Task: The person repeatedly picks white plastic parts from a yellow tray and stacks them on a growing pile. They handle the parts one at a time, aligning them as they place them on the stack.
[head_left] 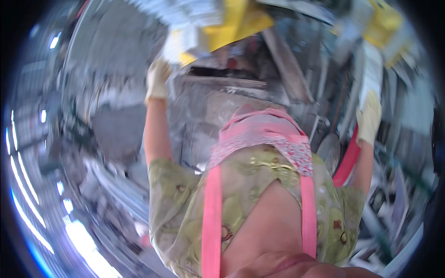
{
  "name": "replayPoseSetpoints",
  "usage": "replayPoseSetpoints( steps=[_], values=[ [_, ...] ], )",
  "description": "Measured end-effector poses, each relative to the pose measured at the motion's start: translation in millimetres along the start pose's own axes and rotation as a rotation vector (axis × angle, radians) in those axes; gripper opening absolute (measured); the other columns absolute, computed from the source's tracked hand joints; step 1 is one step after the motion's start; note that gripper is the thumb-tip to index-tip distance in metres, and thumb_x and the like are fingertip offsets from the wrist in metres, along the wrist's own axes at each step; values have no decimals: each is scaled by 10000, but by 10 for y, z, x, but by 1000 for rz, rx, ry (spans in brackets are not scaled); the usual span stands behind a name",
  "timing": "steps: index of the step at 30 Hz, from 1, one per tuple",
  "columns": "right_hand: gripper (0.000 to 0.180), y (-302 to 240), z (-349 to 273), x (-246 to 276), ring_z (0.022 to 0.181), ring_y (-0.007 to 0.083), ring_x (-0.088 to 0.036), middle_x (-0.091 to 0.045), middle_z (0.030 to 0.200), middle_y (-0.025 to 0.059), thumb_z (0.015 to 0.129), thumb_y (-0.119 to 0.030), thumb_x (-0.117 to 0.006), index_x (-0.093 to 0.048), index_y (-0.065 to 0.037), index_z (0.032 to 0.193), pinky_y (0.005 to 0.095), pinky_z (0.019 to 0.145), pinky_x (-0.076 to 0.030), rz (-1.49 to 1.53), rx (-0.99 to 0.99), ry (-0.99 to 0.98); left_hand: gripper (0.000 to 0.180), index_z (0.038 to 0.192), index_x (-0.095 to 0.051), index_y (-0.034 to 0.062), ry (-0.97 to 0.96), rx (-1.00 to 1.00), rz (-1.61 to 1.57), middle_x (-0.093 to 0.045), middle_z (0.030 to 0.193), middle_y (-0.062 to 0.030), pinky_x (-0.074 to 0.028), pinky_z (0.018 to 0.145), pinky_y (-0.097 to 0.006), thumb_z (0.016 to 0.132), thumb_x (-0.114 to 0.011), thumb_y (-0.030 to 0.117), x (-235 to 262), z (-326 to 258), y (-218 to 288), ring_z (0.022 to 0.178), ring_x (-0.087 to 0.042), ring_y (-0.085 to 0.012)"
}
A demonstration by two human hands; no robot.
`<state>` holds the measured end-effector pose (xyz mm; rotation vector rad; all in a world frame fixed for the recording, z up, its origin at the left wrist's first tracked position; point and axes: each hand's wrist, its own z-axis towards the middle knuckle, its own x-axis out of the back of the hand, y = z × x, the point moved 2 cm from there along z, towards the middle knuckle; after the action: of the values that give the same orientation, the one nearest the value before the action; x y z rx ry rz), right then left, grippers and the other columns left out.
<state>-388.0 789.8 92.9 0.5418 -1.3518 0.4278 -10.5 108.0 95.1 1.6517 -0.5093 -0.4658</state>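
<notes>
- Left hand (159, 78): gloved, at the stack's near left corner; blur hides whether it grips.
- White-and-yellow stack (192, 42): top centre-left, just beyond that hand.
- Slanting board (288, 65): between both hands.
- Right hand (369, 116): gloved, gripping a long white strip (372, 69) by its near end.

A grey, dusty-looking surface (199, 111) spreads ahead of the person, so blurred that bench or floor cannot be told. Toward its far side lie a dark strip (222, 72) and, just nearer, a brown board (227, 82), with a brown plank (287, 67) slanting close by on the right. Beyond them is a white-and-yellow stack (194, 39); the blur hides whether it rests on the surface.
</notes>
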Motion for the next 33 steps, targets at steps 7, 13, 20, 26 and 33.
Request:
replayPoseSetpoints(
  steps=[7,13,20,26,33],
  values=[
    [770,91,317,-360,1527,288,-329,-335,1655,163,895,-138,-631,-309,-23,1585,440,1242,-283,-320,-139,-50,794,1491,-465,-16,45,-1,480,-534,1434,-149,-446,1075,-347,947,-685,519,-912,-296,774,1281,-553,-238],
    [512,253,590,129,1038,451,-702,-711,1112,285,1037,-396,-510,-595,-49,1403,527,917,-535,-2,-389,-191,757,1539,-451,49,-137,-43,518,-430,1575,-130,-424,1109,-364,967,-625,514,-1174,-115,828,1366,-515,-263],
    [436,-1830,1080,647,991,124,-673,-728,1147,89,1029,-328,-639,-699,48,1243,274,876,-512,1631,-164,133,941,1553,-332,-40,-224,15,346,-552,1430,-217,-341,1170,-380,895,-727,504,-1372,54,801,1393,-476,-283],
    [457,-4486,1604,442,913,182,-683,-733,1057,106,964,-360,-720,-685,-19,1266,344,826,-544,1849,-253,22,479,1471,-561,114,-131,73,533,-598,1370,-239,-416,1084,-355,1015,-554,262,-1414,124,693,1223,-609,-298],
    [865,-5231,1663,274,1430,230,-423,-438,1531,115,973,-409,-696,-224,-96,1627,391,1162,-402,2518,9,-553,992,1502,-452,-49,-274,30,343,-491,1482,-211,-397,1116,-423,782,-853,503,-1507,405,482,1369,-478,-287]
  ],
)
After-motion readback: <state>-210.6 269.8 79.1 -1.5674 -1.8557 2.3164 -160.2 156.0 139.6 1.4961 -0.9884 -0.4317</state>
